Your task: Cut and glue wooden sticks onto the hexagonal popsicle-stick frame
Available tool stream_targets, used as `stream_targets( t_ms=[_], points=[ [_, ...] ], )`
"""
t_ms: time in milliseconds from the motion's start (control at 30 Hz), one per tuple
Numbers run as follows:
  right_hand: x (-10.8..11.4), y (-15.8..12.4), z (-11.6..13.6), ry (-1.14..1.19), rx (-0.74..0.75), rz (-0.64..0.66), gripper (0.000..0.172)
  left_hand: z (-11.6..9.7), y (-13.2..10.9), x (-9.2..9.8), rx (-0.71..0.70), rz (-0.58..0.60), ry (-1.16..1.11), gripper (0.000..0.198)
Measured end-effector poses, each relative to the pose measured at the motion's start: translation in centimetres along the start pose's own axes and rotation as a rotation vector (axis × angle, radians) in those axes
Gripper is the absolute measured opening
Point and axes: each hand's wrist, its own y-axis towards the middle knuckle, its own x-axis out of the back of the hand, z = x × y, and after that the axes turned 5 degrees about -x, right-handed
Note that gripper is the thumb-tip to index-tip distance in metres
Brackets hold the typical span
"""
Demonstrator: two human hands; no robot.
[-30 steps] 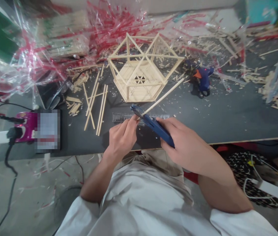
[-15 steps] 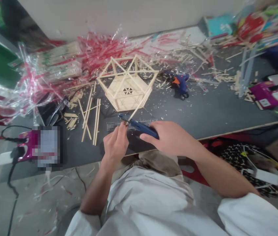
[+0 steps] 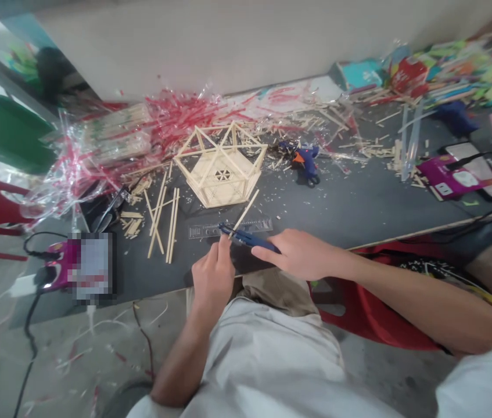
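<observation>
My left hand [image 3: 214,268] is closed, pinching the lower end of a thin wooden stick [image 3: 247,208] that slants up to the right. My right hand [image 3: 300,252] is wrapped round blue pliers [image 3: 250,238], whose jaws lie across the stick just above my left fingertips. Whether the jaws bite into the wood I cannot tell. Just beyond them a clear ruler [image 3: 202,228] lies flat, partly covered by the pliers. Behind it stands a hexagonal wooden stick frame [image 3: 228,174] with a flat base and triangular struts.
Loose sticks [image 3: 171,226] lie left of the frame, and a blue glue gun [image 3: 309,162] rests to its right. Red and clear wrappers [image 3: 180,110] pile up behind. Purple power adapters [image 3: 450,177] sit on both sides. The table's front edge [image 3: 380,239] runs close to my body.
The view has shifted, showing more of the right side. The stick's upper end now stands apart from the frame in view, while both hands keep their holds on stick and pliers.
</observation>
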Motion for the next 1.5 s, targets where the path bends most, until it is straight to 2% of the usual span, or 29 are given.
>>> stream_targets(
  t_ms=[200,400,500,733,1000,1200,1333,1500],
  points=[
    [-1.4,-0.8,0.0,-0.026,0.051,0.02,0.068,-0.8,-2.5,0.5,0.042,0.095,-0.05,0.04],
    [-1.7,-1.4,-0.3,-0.042,0.068,0.007,0.07,-1.8,-2.4,1.6,0.174,0.333,-0.078,0.048],
    [-1.5,-1.7,-0.3,-0.065,0.074,0.021,0.07,-2.3,-2.2,2.1,0.208,0.395,-0.091,0.045],
    [-2.1,-0.9,0.6,-0.091,0.069,0.033,0.069,-1.8,-2.3,2.5,0.296,0.472,-0.132,0.04],
    [-2.4,-0.5,1.3,0.01,0.055,0.039,0.064,-0.9,-1.3,3.0,0.326,0.55,-0.178,0.045],
    [-2.1,-0.5,1.4,0.006,0.04,0.031,0.063,-0.3,-1.0,2.7,0.314,0.539,-0.213,0.042],
    [-2.1,-0.7,1.5,0.007,0.035,0.018,0.061,-0.1,-0.9,2.7,0.303,0.517,-0.233,0.033],
    [-1.8,0.0,1.8,0.051,0.038,0.027,0.061,0.3,-0.1,3.2,0.347,0.551,-0.223,0.033]
  ],
)
